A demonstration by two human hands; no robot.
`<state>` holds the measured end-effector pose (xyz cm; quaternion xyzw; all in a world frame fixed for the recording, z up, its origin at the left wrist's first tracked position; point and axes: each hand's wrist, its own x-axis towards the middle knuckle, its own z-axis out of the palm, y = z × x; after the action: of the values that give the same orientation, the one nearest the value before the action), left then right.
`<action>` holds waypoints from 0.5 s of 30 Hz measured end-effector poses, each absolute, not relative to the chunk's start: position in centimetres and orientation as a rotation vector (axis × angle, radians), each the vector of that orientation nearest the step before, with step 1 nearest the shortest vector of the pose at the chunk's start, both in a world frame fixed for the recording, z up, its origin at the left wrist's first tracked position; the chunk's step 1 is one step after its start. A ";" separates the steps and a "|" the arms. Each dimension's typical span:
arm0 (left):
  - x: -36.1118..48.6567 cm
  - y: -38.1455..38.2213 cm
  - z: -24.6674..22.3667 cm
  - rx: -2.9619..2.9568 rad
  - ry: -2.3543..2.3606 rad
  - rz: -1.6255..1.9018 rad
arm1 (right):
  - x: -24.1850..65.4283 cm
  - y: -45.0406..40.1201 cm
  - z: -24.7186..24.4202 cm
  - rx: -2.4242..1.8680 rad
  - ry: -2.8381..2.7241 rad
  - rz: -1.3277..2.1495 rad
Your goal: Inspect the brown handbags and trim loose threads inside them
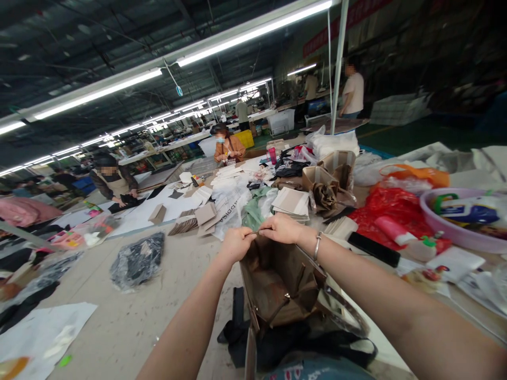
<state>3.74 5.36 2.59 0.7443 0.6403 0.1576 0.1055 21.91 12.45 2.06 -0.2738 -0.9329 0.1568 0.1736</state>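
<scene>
A brown handbag (pixel 273 279) stands on the table right in front of me, its mouth open toward me and its brown lining showing. My left hand (pixel 236 244) pinches the far rim of the bag at its left. Close beside it, my right hand (pixel 282 230) grips the same rim, fingers curled; a silver bangle circles that wrist. A clear-wrapped strap loops out at the bag's right side. Black fabric with straps (pixel 237 330) lies under and around the bag.
Left of the bag lies a plastic-wrapped black bundle (pixel 138 259). Card stacks (pixel 291 202) and another brown bag (pixel 320 179) sit beyond my hands. To the right are a black box (pixel 374 249), red plastic (pixel 380 208) and a purple basin (pixel 430 211). Co-workers stand or sit farther off.
</scene>
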 end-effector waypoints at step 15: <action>1.5 4.7 4.1 1.879 1.570 0.420 | 21.0 13.0 1.9 -0.723 -2.607 0.467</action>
<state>1.50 4.69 4.11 0.7160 0.5980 0.1600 0.3227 21.03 13.03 1.85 -0.2582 -0.9310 0.1668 0.1967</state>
